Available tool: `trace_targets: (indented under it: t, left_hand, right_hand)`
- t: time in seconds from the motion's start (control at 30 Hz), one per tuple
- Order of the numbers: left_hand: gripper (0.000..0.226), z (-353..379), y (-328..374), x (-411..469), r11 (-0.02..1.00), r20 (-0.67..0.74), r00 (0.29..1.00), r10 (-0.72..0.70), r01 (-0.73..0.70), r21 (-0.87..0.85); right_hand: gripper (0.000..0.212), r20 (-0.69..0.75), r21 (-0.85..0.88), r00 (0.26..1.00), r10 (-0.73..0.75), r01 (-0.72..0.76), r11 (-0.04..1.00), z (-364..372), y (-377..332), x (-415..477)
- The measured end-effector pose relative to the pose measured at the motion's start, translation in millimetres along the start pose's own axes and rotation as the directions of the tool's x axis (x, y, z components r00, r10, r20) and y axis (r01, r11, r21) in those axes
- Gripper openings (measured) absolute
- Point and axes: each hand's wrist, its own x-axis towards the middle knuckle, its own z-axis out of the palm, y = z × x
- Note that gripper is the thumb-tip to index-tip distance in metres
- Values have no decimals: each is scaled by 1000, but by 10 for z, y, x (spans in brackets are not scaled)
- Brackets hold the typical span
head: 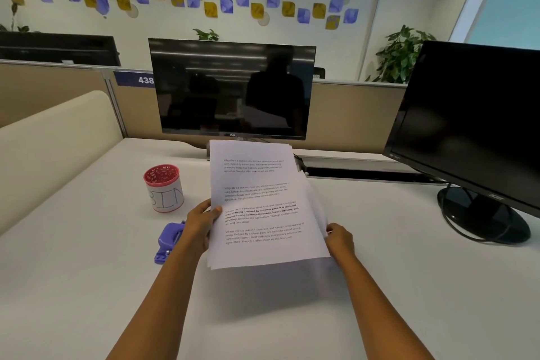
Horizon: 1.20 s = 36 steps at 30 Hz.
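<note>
A stack of white printed sheets [260,202] is held up above the white desk [87,286], tilted toward me. My left hand [201,225] grips its left edge, thumb on the front page. My right hand [339,240] pinches the lower right edge, where the sheets fan apart slightly. A purple stapler-like tool [168,242] lies on the desk just left of my left wrist, partly hidden by it.
A red-rimmed white cup marked "BIN" [163,188] stands left of the papers. A dark Dell monitor [230,90] sits behind them, and a second black monitor [473,131] with a round base stands at the right. A beige partition [52,140] borders the left.
</note>
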Motion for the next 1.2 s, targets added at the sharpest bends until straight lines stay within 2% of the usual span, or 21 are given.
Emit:
trace_targets:
  t: [0.07,0.13,0.27,0.4,0.47,0.53,0.6,0.7,0.77,0.83,0.9,1.1,1.2]
  left_hand:
    - [31,-14,-10,5,1000,3,1000,3,-3,5]
    - [30,-36,-35,18,1000,-5,1000,7,-7,9]
    - [32,-80,-104,50,1000,-44,999,-6,6,-15]
    - [35,-76,-172,68,999,-54,998,-34,33,-24]
    - [34,-57,-197,67,999,-53,998,-36,34,-26]
    - [32,-30,-219,72,999,-41,999,-30,28,-39]
    - [31,11,-213,51,998,-19,999,-35,34,-47]
    - [29,74,-197,18,998,38,999,-34,36,-57]
    - [29,100,-189,4,999,54,998,-24,26,-34]
    - [32,110,-188,14,999,74,997,-18,20,-25]
    - [24,113,-173,-6,1000,87,996,-15,17,-22]
    - [13,93,-199,21,999,138,990,-11,16,-40]
    - [14,76,-209,27,999,179,983,-33,38,-26]
  right_hand:
    - [15,-62,47,998,-29,32,998,-98,18,-27]
    - [19,-185,23,979,-79,85,996,-241,18,-65]
    - [27,-394,-48,886,-242,244,969,-670,-171,-176]
    - [32,-515,24,784,-347,418,908,-1184,-464,-381]
    - [32,-534,100,759,-373,495,863,-1370,-589,-528]
    - [34,-501,203,784,-366,517,831,-1443,-651,-606]
    - [33,-421,327,841,-341,491,807,-1371,-648,-571]
    - [24,-277,533,925,-259,372,760,-1028,-552,-482]
    - [19,-200,579,953,-227,302,757,-759,-470,-460]
    - [21,-139,575,970,-200,243,781,-542,-398,-478]
    - [28,-110,527,976,-190,219,821,-414,-343,-535]
    - [44,-16,341,964,-265,254,905,-313,-257,-516]
    - [61,22,410,976,-218,190,892,-337,-211,-426]
